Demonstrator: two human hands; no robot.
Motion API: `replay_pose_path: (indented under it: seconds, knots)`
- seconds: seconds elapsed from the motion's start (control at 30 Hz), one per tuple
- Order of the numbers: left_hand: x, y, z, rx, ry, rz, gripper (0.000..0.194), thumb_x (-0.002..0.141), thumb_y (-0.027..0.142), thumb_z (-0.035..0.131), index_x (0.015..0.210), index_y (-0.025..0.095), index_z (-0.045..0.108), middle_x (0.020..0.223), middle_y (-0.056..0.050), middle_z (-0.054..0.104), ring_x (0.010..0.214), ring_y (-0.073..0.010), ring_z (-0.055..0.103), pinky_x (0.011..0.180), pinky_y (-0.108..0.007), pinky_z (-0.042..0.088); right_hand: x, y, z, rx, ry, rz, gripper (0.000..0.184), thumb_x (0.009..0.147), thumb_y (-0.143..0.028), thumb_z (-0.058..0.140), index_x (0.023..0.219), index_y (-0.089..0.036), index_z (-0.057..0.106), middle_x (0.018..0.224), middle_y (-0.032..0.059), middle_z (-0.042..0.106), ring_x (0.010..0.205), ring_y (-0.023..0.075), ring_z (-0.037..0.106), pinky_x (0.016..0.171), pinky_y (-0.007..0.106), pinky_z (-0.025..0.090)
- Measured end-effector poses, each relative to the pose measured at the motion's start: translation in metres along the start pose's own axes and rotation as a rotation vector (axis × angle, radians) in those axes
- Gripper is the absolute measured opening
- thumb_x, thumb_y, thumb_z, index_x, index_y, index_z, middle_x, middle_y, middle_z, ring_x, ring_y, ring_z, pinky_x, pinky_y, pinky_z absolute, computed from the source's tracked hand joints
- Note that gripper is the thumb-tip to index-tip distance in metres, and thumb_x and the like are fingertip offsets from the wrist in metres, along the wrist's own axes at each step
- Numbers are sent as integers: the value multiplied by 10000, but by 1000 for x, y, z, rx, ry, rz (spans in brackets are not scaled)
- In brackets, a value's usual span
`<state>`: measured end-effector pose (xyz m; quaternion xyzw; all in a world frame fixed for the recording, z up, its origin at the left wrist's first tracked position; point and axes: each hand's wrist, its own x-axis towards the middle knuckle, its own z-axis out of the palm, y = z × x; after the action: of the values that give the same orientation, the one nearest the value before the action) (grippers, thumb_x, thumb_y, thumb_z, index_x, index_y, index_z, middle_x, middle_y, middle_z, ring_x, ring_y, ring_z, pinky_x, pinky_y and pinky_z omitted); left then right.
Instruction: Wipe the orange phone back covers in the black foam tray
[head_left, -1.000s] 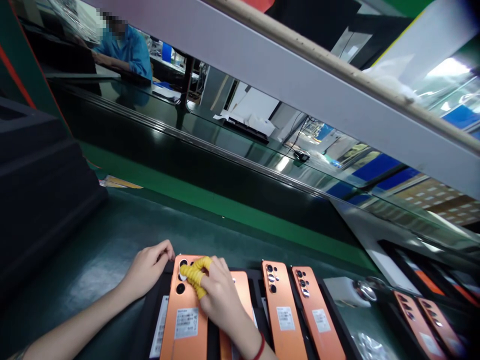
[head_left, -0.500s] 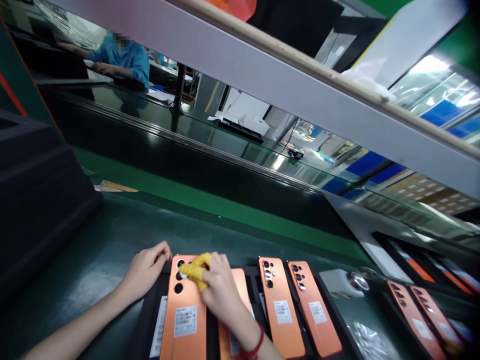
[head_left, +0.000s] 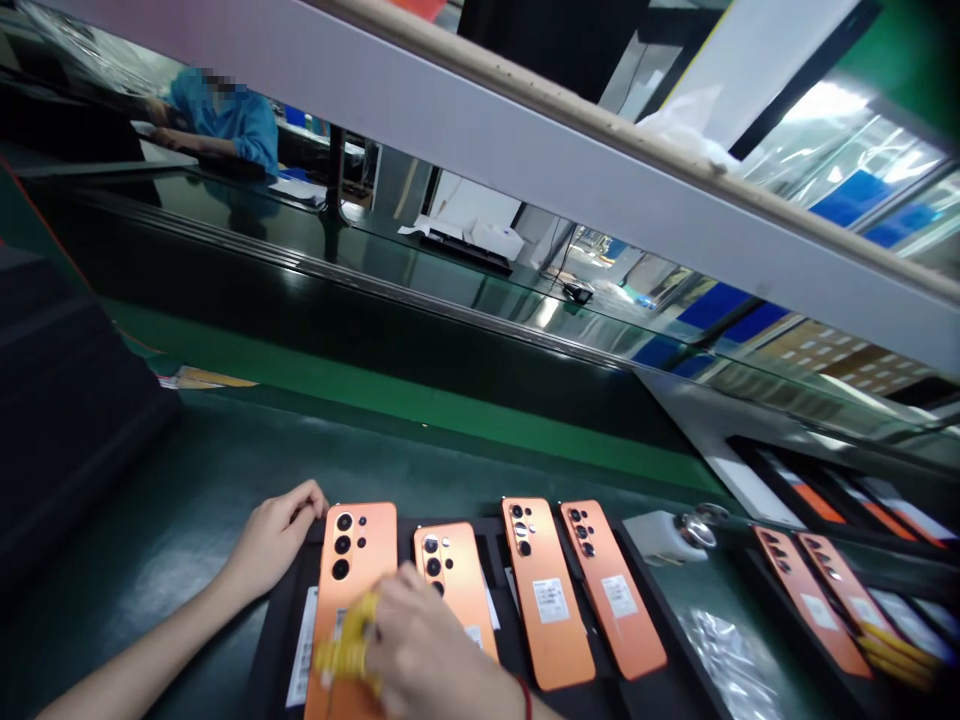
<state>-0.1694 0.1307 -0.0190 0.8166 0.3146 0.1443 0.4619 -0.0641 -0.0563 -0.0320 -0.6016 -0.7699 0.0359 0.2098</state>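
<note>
Dark green and shiny, a big table (head_left: 225, 450) is filling much of the lower half of the frame. A long white beam (head_left: 525, 130) is slanting across the top. At the left edge, a black pile (head_left: 60, 370) is sitting on the table. In the upper left, a person in a blue shirt (head_left: 244, 125) is showing on the far side.

Low in the middle, a black tray (head_left: 266, 640) is holding four orange phones, backs up. At the lower right, another dark tray (head_left: 793, 635) is holding more orange phones (head_left: 796, 570).

My right hand (head_left: 420, 640) is hanging over the lower part of the first phone (head_left: 367, 565), the one farthest left. My hand is looking blurry, so I cannot tell if its fingers are pinching something or touching the phone. My left hand (head_left: 281, 525) is resting by the tray's top left corner. Those fingers are curling in loosely, and I cannot tell if they are gripping the tray.

My right hand is partly hiding the second phone (head_left: 461, 560). Farther right, the third phone (head_left: 551, 560) and fourth phone (head_left: 611, 560) are lying side by side.

Beyond them, a clear plastic bag (head_left: 727, 655) is lying below a white bottle (head_left: 660, 537). Yellow covers (head_left: 352, 650) are wrapping some right fingers. Smallest of all, round black lenses (head_left: 343, 545) are dotting the first phone.
</note>
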Motion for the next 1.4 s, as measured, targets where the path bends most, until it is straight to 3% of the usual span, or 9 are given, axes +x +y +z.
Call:
replay_pose_path:
  seconds: [0.13, 0.33, 0.47, 0.67, 0.83, 0.97, 1.1, 1.23, 1.4]
  knots:
    - [-1, 0, -1, -6, 7, 9, 342, 740, 494, 297, 682, 195, 452, 715, -14, 550, 721, -222, 521, 689, -309, 339, 16, 15, -18, -10, 79, 50, 197, 604, 1, 605, 716, -160, 587, 928, 7, 538, 820, 164, 425, 683, 297, 315]
    - [-1, -4, -1, -32, 7, 12, 330, 742, 494, 320, 672, 195, 442, 728, -17, 571, 720, -224, 526, 684, -309, 350, 5, 8, -21, 14, -115, -123, 118, 676, -75, 642, 733, -172, 606, 842, 0, 511, 782, 152, 421, 698, 309, 312]
    - [0, -3, -1, -35, 2, 10, 341, 737, 505, 321, 675, 195, 449, 717, -17, 563, 719, -225, 525, 683, -309, 355, 20, 18, -29, -20, 37, 59, 259, 683, 5, 603, 826, -206, 648, 916, -3, 523, 824, 152, 420, 675, 307, 290]
    - [0, 1, -1, -34, -9, -9, 345, 739, 508, 322, 672, 196, 454, 715, -10, 555, 720, -219, 523, 685, -304, 348, 23, 38, -32, 31, 88, -27, 413, 645, 66, 569, 862, -266, 683, 927, -15, 539, 836, 159, 427, 705, 327, 264]
    - [0, 1, -2, -46, -15, -11, 335, 746, 498, 326, 684, 194, 455, 741, -4, 571, 736, -212, 528, 691, -295, 346, 17, 41, -33, 126, 233, 131, 471, 673, 112, 538, 928, -260, 672, 919, -9, 556, 822, 160, 431, 704, 319, 265]
    - [0, -1, -2, -51, -9, -11, 339, 749, 505, 332, 675, 196, 450, 729, 0, 563, 714, -204, 522, 679, -290, 345, 18, 16, -28, 82, -6, -70, 174, 684, -64, 735, 754, -188, 636, 920, -25, 558, 832, 150, 433, 714, 313, 308]
    - [0, -1, -2, -50, -7, -10, 351, 749, 520, 328, 664, 198, 439, 718, 0, 554, 711, -202, 517, 676, -287, 345, 18, 5, -29, 51, -248, -338, 197, 782, -195, 754, 670, -195, 593, 894, -51, 560, 880, 132, 433, 775, 298, 329]
    - [-1, -1, -2, -44, -14, -30, 359, 742, 532, 329, 669, 197, 435, 738, -1, 563, 729, -208, 522, 686, -289, 345, 18, 35, -35, 107, 7, -112, 254, 704, -5, 676, 834, -222, 650, 913, -39, 557, 818, 141, 439, 734, 318, 298]
    - [0, -2, -2, -34, -23, -43, 366, 733, 539, 327, 677, 196, 444, 760, -4, 575, 746, -217, 526, 692, -297, 338, 23, 59, -34, 119, 364, 259, 352, 831, 3, 605, 1106, -217, 632, 904, 22, 550, 809, 171, 431, 681, 310, 283]
